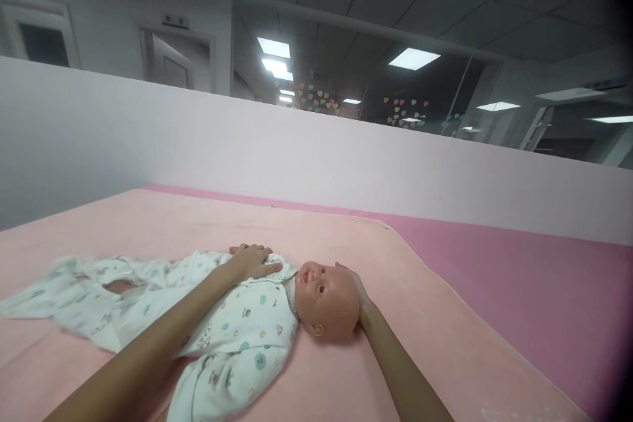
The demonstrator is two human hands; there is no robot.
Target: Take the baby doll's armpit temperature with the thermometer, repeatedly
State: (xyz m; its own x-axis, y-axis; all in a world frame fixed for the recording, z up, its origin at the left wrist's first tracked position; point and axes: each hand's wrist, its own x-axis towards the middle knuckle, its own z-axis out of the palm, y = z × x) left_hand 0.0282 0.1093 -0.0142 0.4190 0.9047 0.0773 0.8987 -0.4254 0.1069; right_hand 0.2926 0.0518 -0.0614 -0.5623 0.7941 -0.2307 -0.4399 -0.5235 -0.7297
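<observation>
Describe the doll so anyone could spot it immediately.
Below the white wall spreads a peach sheet. On it lies the doll, the person's left hand on its white outfit, right hand against its bald head. The outfit's small coloured prints set the doll apart from sheet and wall.

made of smooth, hard-looking plastic with a soft sheen at the doll's head [333,306]; dressed in matt, wrinkled printed cloth at the garment [267,316]. spread beneath with soft-looking, matt cloth in the peach blanket [420,323], over a smoother, flat-finished pink mat [519,283]. backed by a smooth, matt white partition [297,151] and glossy, reflective glass in the window [336,56].
</observation>
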